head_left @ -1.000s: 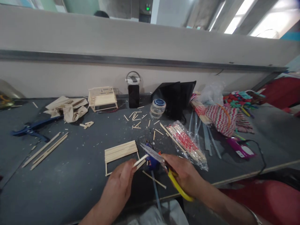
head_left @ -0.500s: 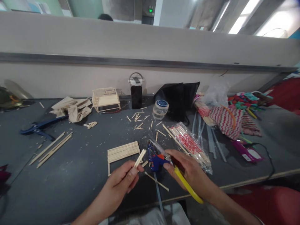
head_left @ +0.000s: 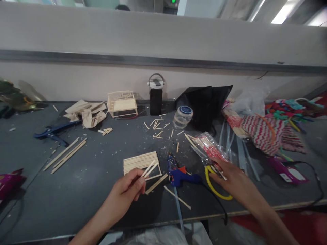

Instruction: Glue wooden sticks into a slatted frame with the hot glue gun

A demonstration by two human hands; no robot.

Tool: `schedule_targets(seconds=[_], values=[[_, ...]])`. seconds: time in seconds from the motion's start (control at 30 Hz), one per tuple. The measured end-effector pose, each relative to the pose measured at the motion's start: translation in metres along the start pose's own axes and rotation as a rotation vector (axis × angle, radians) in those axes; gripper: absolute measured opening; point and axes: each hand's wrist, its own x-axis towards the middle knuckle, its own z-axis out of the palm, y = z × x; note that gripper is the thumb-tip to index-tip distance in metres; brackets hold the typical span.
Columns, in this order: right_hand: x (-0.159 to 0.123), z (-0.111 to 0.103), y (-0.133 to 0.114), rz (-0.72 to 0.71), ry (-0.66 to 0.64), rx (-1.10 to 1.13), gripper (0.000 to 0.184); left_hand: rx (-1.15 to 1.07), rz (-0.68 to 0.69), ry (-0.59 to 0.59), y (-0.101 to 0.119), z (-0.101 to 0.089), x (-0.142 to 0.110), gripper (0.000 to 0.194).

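My left hand [head_left: 131, 185] pinches a few short wooden sticks [head_left: 150, 168] that point up and right. Just behind it lies a flat panel of sticks [head_left: 140, 162] set side by side, with thin legs. My right hand [head_left: 231, 175] is closed at the yellow-handled scissors [head_left: 217, 190], their blades pointing away from me to the left. It is over the near end of a clear plastic packet of sticks [head_left: 211, 146], and its fingers partly hide the handles. Between my hands rests a blue hot glue gun [head_left: 180, 177], a clear glue stick [head_left: 178, 207] trailing from it.
Cut stick pieces [head_left: 157, 126] lie scattered mid-table. A small stick-built model [head_left: 122, 104], a phone [head_left: 155, 102], a blue-lidded jar [head_left: 183, 116] and a black bag [head_left: 204, 105] stand along the back. Blue pliers-like cutters [head_left: 53, 132] lie left; knitted fabric [head_left: 263, 132] lies right.
My right hand has moved right with the scissors, from over the glue gun to the packet's near end. My left hand has drawn slightly left of the panel's front with its sticks. The view has shifted.
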Motion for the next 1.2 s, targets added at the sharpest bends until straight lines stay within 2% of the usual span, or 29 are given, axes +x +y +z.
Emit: schedule_targets(seconds=[0.13, 0.2, 0.27, 0.33, 0.4, 0.53, 0.77, 0.83, 0.93, 1.1, 1.2], values=[[-0.008, -0.011, -0.015, 0.000, 0.091, -0.214, 0.039, 0.040, 0.007, 0.028, -0.003, -0.001, 0.002, 0.027], [-0.011, -0.013, -0.032, -0.072, 0.142, -0.230, 0.040, 0.073, 0.010, 0.032, -0.004, -0.002, 0.002, 0.027], [-0.012, -0.008, -0.050, -0.235, 0.074, -0.137, 0.047, 0.081, 0.005, 0.037, -0.006, -0.002, 0.001, 0.027], [-0.013, 0.002, -0.065, -0.325, -0.014, -0.074, 0.060, 0.087, 0.004, 0.047, -0.006, -0.002, 0.000, 0.028], [-0.010, 0.011, -0.076, -0.314, -0.029, -0.056, 0.064, 0.104, 0.013, 0.057, -0.007, -0.002, -0.001, 0.028], [0.000, 0.017, -0.087, -0.292, -0.023, -0.034, 0.053, 0.203, 0.058, 0.104, -0.010, -0.002, -0.002, 0.026], [0.012, 0.016, -0.104, -0.326, -0.132, 0.014, 0.061, 0.479, 0.257, 0.319, -0.028, -0.006, -0.001, 0.016], [0.013, 0.014, -0.104, -0.285, -0.116, 0.077, 0.053, 0.523, 0.324, 0.346, -0.030, -0.007, -0.001, 0.015], [0.014, 0.007, -0.099, -0.141, -0.047, 0.286, 0.035, 0.567, 0.354, 0.323, -0.031, -0.006, 0.000, 0.014], [0.011, -0.009, -0.087, 0.134, 0.119, 0.673, 0.026, 0.778, 0.442, 0.350, -0.035, -0.003, 0.005, 0.016], [0.008, -0.013, -0.088, 0.227, 0.044, 0.904, 0.031, 0.850, 0.483, 0.329, -0.036, 0.001, 0.006, 0.021]])
